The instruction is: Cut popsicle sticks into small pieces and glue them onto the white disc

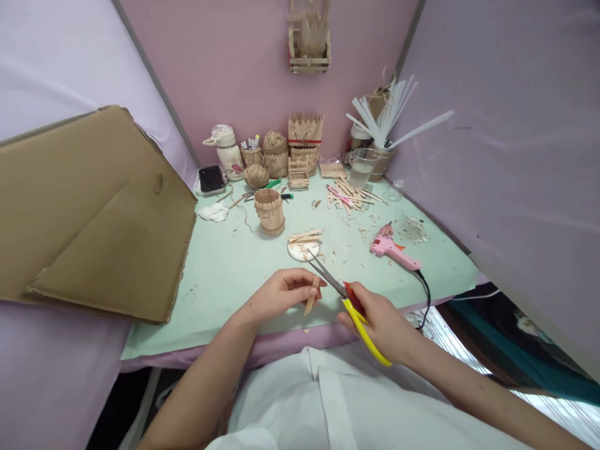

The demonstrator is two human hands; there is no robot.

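Between the thumb and fingers of my left hand (284, 292) is a short flat wooden craft stick (310, 300), held upright and slightly tilted near the table's front edge. My right hand (382, 319) grips a pair of scissors (330, 278) with yellow and red handles. Their blades are a little apart and point up and left, past the stick's right side. Just beyond the blade tips lies a round white lid (300, 255) bearing several cut stick pieces (305, 236). Behind it and to the left stands a small barrel-shaped cup (270, 215) covered in wooden sticks.
A pink glue gun (394, 250) lies on the right, its black cord hanging over the edge. Loose sticks (354, 192) are heaped behind, near a clear plastic cup (363, 167). Twine balls (255, 176) and a bottle (229, 153) stand at the back; cardboard (98, 219) flanks the left.
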